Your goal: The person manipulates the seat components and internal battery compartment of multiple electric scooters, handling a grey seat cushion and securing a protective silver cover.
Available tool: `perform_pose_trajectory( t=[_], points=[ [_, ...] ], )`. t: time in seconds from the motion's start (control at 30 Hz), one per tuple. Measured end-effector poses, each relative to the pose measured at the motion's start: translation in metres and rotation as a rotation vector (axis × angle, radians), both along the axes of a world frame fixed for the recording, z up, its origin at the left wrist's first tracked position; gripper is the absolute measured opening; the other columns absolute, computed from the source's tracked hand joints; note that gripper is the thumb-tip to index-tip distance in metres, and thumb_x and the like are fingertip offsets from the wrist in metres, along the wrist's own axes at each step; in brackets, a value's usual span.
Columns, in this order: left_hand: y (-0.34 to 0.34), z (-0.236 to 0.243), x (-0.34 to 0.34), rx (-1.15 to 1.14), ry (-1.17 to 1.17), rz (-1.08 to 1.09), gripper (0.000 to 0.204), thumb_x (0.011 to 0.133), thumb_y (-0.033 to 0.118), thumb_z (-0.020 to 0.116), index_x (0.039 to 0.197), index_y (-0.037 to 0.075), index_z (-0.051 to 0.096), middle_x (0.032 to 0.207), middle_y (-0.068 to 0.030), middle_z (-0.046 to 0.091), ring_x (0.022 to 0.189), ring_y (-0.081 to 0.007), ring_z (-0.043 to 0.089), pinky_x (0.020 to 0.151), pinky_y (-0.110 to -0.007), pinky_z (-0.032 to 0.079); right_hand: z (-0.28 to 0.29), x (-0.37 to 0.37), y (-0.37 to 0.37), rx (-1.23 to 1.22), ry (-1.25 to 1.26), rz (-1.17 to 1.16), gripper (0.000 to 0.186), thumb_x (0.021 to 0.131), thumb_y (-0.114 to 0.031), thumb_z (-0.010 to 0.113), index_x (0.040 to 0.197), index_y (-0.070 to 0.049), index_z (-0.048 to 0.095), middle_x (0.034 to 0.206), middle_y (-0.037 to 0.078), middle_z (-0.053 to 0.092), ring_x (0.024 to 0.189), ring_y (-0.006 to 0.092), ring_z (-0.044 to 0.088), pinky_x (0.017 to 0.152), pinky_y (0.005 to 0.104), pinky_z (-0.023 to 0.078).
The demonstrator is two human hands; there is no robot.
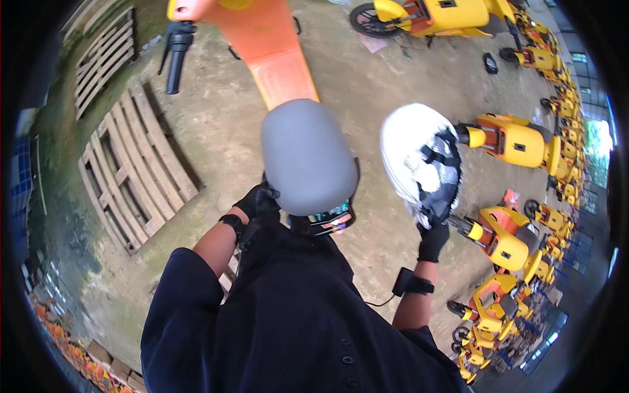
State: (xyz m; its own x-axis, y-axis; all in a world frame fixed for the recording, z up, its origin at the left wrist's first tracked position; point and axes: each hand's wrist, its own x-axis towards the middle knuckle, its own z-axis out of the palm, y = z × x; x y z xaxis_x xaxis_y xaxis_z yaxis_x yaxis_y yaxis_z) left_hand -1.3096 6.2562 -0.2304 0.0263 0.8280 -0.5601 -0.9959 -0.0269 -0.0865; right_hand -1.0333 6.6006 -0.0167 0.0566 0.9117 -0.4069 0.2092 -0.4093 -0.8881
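Observation:
An orange scooter (278,62) stands right in front of me, its grey seat (308,157) closest to my body. My left hand (261,200), in a black glove, is closed at the left rear edge of that seat; part of its grip is hidden underneath. Off to the right, my gloved right hand (433,241) holds a white helmet (409,147) by its lower end. Black straps and a mesh lining show on the helmet's right side. Behind the seat, a number plate (331,213) and a dark rear frame jut toward me.
Wooden pallets (141,167) lie on the concrete floor to the left. Rows of yellow scooters (514,141) fill the right side, and another yellow scooter (445,16) stands at the far right. The orange scooter's black handlebar grip (174,69) sticks out on the left.

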Motion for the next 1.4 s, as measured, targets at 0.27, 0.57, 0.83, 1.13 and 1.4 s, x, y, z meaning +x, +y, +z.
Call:
perform_pose_trajectory(
  t=[0.27, 0.57, 0.83, 1.13, 1.4],
  points=[
    [0.01, -0.019, 0.001, -0.172, 1.32, -0.597, 0.028, 0.074, 0.017, 0.06, 0.098, 0.005, 0.053, 0.093, -0.011, 0.057, 0.098, -0.0226, 0.051, 0.086, -0.029, 0.042, 0.013, -0.045, -0.018, -0.027, 0.134, 0.219, 0.022, 0.078, -0.014, 0.057, 0.097, -0.004, 0.056, 0.084, 0.005, 0.06, 0.071, 0.0159, 0.06, 0.054, 0.0337, 0.054],
    [0.123, 0.174, -0.083, -0.412, 1.301, 0.013, 0.055, 0.082, 0.032, 0.06, 0.124, 0.004, 0.04, 0.11, -0.0079, 0.054, 0.104, -0.0148, 0.049, 0.087, -0.025, 0.039, 0.02, -0.07, -0.042, 0.315, -0.072, 0.679, 0.029, 0.08, -0.011, 0.059, 0.106, 0.002, 0.055, 0.088, 0.006, 0.062, 0.078, 0.0114, 0.055, 0.069, 0.0269, 0.044],
    [0.152, 0.22, -0.085, -0.119, 1.419, 0.085, 0.02, 0.081, 0.015, 0.06, 0.094, 0.001, 0.059, 0.085, 0.0006, 0.059, 0.077, -0.0066, 0.051, 0.072, -0.022, 0.042, -0.01, -0.065, -0.015, 0.619, -0.571, 0.873, 0.095, 0.064, -0.036, 0.073, 0.133, 0.001, 0.019, 0.136, 0.025, 0.023, 0.124, 0.0368, 0.027, 0.1, 0.0413, 0.028],
    [0.169, 0.287, -0.085, 0.127, 1.663, -0.127, 0.028, 0.079, 0.01, 0.055, 0.105, -0.002, 0.056, 0.093, -0.0023, 0.059, 0.08, -0.0062, 0.05, 0.074, -0.021, 0.042, 0.041, -0.112, -0.018, 1.044, -0.317, 1.126, 0.078, 0.067, -0.02, 0.069, 0.131, -0.001, 0.028, 0.133, 0.02, 0.032, 0.124, 0.0337, 0.03, 0.101, 0.0398, 0.025],
    [0.161, 0.269, -0.089, 0.528, 1.265, -0.332, 0.054, 0.08, 0.03, 0.057, 0.122, -0.002, 0.044, 0.118, -0.0084, 0.052, 0.109, -0.0162, 0.047, 0.096, -0.03, 0.034, 0.011, -0.106, 0.002, 0.105, 0.483, 1.129, 0.019, 0.085, -0.007, 0.05, 0.101, 0.0, 0.057, 0.1, 0.008, 0.059, 0.093, 0.0158, 0.055, 0.083, 0.0276, 0.043]
  ],
)
